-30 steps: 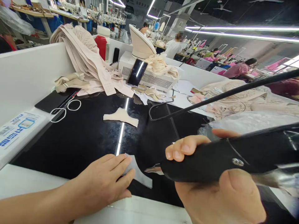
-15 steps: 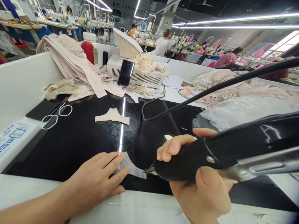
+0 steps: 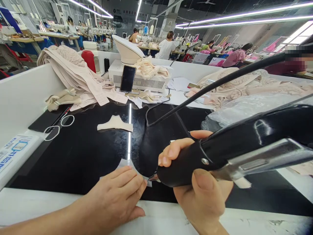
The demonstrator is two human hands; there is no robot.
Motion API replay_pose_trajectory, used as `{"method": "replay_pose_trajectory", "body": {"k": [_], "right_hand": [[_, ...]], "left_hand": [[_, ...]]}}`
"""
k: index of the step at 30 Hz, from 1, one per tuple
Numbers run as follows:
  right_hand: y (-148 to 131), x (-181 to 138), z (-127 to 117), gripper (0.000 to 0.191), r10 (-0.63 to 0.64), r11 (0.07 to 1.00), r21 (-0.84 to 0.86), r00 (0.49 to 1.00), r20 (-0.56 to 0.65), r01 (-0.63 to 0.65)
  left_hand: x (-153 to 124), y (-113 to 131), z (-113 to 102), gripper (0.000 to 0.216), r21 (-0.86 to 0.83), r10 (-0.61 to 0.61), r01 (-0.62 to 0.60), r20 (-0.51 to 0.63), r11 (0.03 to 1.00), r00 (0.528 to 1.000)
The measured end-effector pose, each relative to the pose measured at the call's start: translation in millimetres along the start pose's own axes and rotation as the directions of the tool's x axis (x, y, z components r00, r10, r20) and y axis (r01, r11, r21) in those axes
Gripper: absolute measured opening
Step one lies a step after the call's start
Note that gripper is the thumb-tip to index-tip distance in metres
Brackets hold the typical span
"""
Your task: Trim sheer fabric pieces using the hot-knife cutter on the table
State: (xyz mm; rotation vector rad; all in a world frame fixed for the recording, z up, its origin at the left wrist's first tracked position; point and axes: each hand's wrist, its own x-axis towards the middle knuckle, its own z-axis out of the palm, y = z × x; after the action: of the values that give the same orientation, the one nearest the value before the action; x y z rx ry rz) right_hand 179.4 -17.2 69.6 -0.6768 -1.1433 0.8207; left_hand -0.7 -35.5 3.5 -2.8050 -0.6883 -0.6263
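Observation:
My left hand [image 3: 119,192] lies over a thin grey-white cut piece [image 3: 124,163], fingers together and fairly flat, holding it against the black mat [image 3: 80,156]. Much of that piece is hidden under the hand. My right hand [image 3: 202,195] is wrapped round a black glue gun [image 3: 234,130] with a metal lever along its underside. The gun's pointed metal nozzle [image 3: 154,178] meets the right end of the piece, close by my left fingertips. Farther up the mat lies a cream fabric piece [image 3: 114,124] with a raised middle.
A black cable [image 3: 215,83] arches over the mat from the right. Phone [image 3: 127,78] and vented white box [image 3: 146,78] stand behind. Cream fabric strips [image 3: 80,75] heap at back left; clear plastic [image 3: 242,109] lies right. White-handled scissors [image 3: 52,133] rest left. People sit beyond.
My left hand has slid right along the grey-white piece, covering more of it and nearing the nozzle. The glue gun in my right hand has shifted slightly left. The view has moved a little.

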Motion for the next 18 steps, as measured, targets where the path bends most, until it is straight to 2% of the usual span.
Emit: {"method": "replay_pose_trajectory", "body": {"k": [8,18], "right_hand": [[-3.3,1.9,-0.5,0.04,0.0,1.0,-0.028,0.999,-0.033,-0.001],[-5.2,3.1,-3.7,0.04,0.002,0.999,-0.05,0.998,-0.059,-0.005]], "left_hand": [[1.5,-0.1,8.3,0.049,-0.034,-0.006,0.007,0.01,0.999,1.0],[1.5,-0.8,7.9,0.045,-0.075,-0.02,0.021,0.017,0.997,1.0]]}}
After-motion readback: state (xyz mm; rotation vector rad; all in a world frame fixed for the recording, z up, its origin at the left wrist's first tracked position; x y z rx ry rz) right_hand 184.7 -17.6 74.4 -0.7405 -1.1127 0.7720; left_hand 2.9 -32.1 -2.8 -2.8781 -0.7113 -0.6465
